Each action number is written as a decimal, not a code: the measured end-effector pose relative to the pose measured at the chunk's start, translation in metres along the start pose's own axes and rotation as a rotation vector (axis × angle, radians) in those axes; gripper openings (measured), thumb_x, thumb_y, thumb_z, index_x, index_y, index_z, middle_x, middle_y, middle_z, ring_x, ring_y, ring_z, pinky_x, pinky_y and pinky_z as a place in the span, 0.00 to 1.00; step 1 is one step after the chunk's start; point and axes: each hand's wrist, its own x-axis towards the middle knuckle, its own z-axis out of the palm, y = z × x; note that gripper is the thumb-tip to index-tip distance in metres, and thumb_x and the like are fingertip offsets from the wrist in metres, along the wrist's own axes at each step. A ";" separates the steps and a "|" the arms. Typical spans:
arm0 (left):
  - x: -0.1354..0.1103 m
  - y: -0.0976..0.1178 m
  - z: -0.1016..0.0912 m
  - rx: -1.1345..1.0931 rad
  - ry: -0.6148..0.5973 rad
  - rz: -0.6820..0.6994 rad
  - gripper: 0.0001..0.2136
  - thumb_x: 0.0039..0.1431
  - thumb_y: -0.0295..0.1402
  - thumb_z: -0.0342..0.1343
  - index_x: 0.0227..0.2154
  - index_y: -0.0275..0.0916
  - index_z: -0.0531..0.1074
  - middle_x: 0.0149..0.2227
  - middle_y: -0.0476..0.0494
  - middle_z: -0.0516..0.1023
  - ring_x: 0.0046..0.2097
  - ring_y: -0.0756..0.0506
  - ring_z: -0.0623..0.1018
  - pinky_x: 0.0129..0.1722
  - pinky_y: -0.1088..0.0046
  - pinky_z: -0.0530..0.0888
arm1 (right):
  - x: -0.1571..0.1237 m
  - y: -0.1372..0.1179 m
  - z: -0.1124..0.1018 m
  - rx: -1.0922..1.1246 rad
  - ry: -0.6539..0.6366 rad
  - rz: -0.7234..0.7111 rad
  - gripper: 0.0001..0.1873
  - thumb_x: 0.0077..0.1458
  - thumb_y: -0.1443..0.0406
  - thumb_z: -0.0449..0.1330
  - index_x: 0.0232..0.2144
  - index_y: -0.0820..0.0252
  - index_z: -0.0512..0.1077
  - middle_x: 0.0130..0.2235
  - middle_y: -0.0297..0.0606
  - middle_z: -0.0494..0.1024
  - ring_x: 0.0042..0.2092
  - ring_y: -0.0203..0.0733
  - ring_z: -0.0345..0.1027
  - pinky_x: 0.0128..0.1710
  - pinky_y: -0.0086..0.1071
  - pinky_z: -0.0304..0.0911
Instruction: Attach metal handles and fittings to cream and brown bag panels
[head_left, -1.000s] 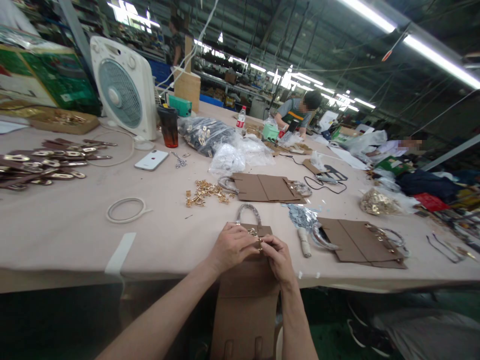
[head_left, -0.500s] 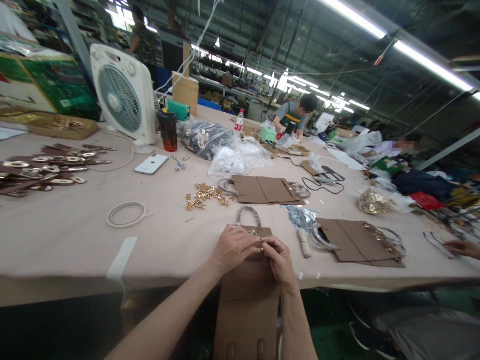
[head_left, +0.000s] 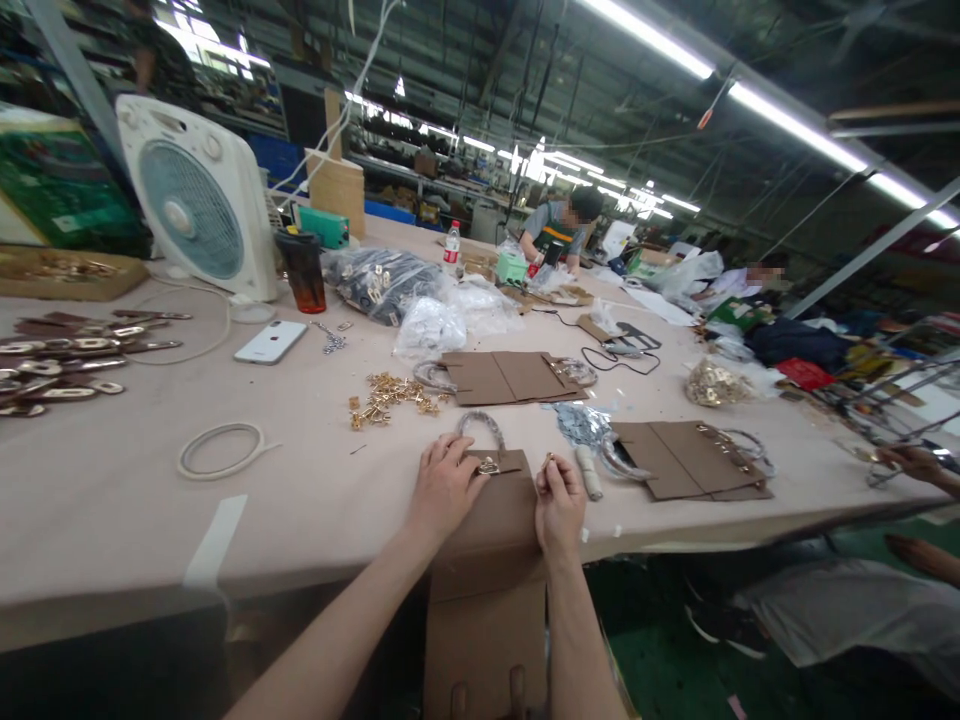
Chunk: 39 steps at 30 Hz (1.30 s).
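A brown bag panel (head_left: 487, 545) hangs over the table's front edge, its upper end lying on the tabletop. A plastic-wrapped handle (head_left: 482, 428) arches at that end, with a gold metal fitting (head_left: 489, 466) below it. My left hand (head_left: 442, 492) lies on the panel's upper left, fingers apart, thumb near that fitting. Just right of the panel, my right hand (head_left: 561, 505) pinches a small gold metal piece (head_left: 550, 459), mostly hidden by the fingertips. Beyond my left hand lies a pile of gold metal pieces (head_left: 390, 397).
More brown bag panels (head_left: 502, 378) lie behind and to the right (head_left: 682, 460). On the left are a tape roll (head_left: 221, 450), a phone (head_left: 271, 342), a fan (head_left: 199, 205) and brown straps (head_left: 56, 365). A co-worker's hand (head_left: 911, 462) is at far right.
My hands have separated: the right moved right off the panel with the small gold piece, the left shifted onto the panel's left side. The gold fitting is now uncovered. The view has turned right.
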 end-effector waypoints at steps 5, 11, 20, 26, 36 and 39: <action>0.001 0.006 0.000 0.037 0.047 0.095 0.04 0.66 0.33 0.61 0.42 0.42 0.78 0.55 0.40 0.79 0.63 0.33 0.69 0.63 0.45 0.65 | -0.002 0.004 -0.001 -0.060 0.059 -0.081 0.18 0.57 0.51 0.67 0.42 0.55 0.72 0.35 0.33 0.71 0.30 0.33 0.59 0.30 0.28 0.59; 0.027 0.019 0.002 0.028 0.081 0.151 0.04 0.66 0.33 0.61 0.42 0.43 0.78 0.56 0.40 0.79 0.67 0.34 0.67 0.70 0.41 0.56 | -0.007 0.002 -0.004 -0.175 0.020 -0.089 0.19 0.59 0.50 0.65 0.42 0.57 0.73 0.32 0.31 0.70 0.30 0.34 0.61 0.31 0.29 0.59; 0.082 0.021 0.023 -0.143 -0.211 0.156 0.07 0.66 0.35 0.61 0.32 0.41 0.79 0.39 0.44 0.83 0.50 0.41 0.79 0.53 0.61 0.74 | -0.017 -0.002 0.011 -0.680 -0.460 -0.233 0.13 0.62 0.55 0.62 0.42 0.55 0.80 0.39 0.41 0.80 0.38 0.44 0.71 0.41 0.35 0.65; 0.066 0.011 0.033 -0.170 -0.265 0.034 0.10 0.71 0.32 0.50 0.42 0.41 0.78 0.41 0.42 0.84 0.43 0.43 0.82 0.44 0.67 0.75 | 0.003 0.006 0.003 -0.836 -0.229 -0.269 0.13 0.61 0.56 0.61 0.41 0.56 0.81 0.41 0.43 0.81 0.42 0.47 0.73 0.47 0.39 0.66; 0.050 -0.006 0.038 -0.087 -0.417 0.020 0.33 0.41 0.53 0.74 0.47 0.38 0.75 0.50 0.32 0.80 0.53 0.30 0.78 0.52 0.56 0.74 | 0.025 0.002 -0.016 -0.750 -0.320 -0.042 0.21 0.58 0.52 0.63 0.45 0.62 0.79 0.29 0.37 0.79 0.29 0.42 0.71 0.32 0.34 0.66; 0.058 0.005 0.042 0.000 -0.447 -0.080 0.37 0.33 0.57 0.75 0.43 0.37 0.75 0.49 0.27 0.78 0.52 0.26 0.76 0.51 0.52 0.74 | 0.024 0.000 -0.018 -0.719 -0.339 -0.019 0.23 0.57 0.51 0.64 0.45 0.63 0.79 0.27 0.35 0.78 0.28 0.41 0.70 0.30 0.33 0.65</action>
